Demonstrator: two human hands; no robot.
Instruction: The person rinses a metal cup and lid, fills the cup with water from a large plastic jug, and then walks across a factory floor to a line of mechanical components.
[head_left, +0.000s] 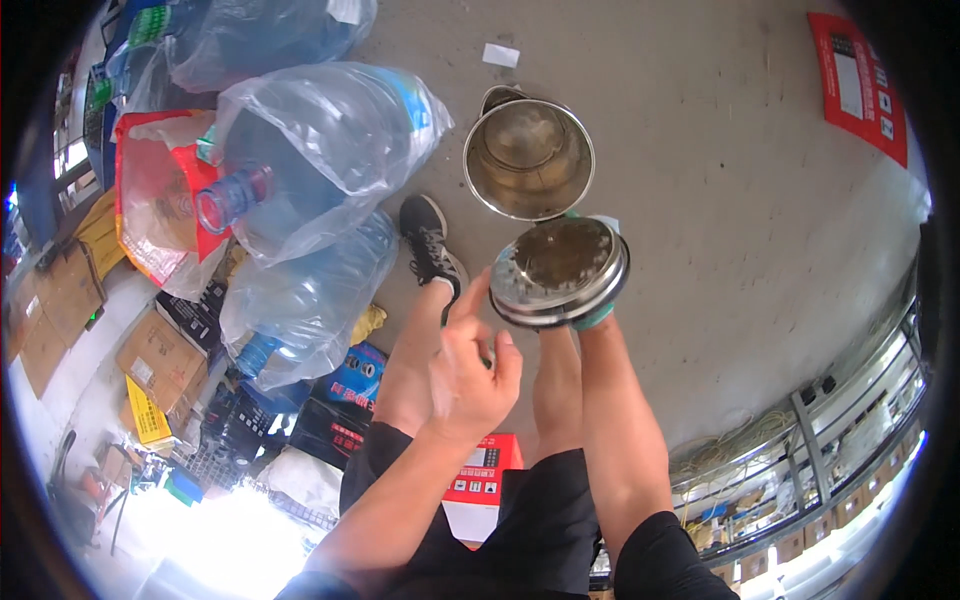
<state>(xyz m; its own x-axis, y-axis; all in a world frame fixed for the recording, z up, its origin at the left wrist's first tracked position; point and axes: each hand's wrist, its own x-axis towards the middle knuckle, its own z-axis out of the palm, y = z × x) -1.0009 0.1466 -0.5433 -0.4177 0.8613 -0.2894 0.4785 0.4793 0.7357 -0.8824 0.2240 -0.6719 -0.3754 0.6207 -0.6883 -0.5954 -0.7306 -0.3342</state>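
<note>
Concrete floor spreading underneath | bagged water jugs lying left | steel pot standing open | right hand gripping round metal lid over knees | left hand half-open, empty, finger pointing at lid

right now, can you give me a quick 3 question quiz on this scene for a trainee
1. True or false: the round metal lid lies flat on the floor.
2. Which hand has its index finger raised beside the lid? A) left hand B) right hand
3. Fill in: the open steel pot stands on the ____, beyond the lid.

Key:
1. False. The right hand holds it up from below, above the person's legs.
2. A. The left hand is next to the lid's rim, finger up; whether it touches the rim is unclear.
3. Floor, the bare concrete floor, to the right of the big bagged water bottles.
</note>
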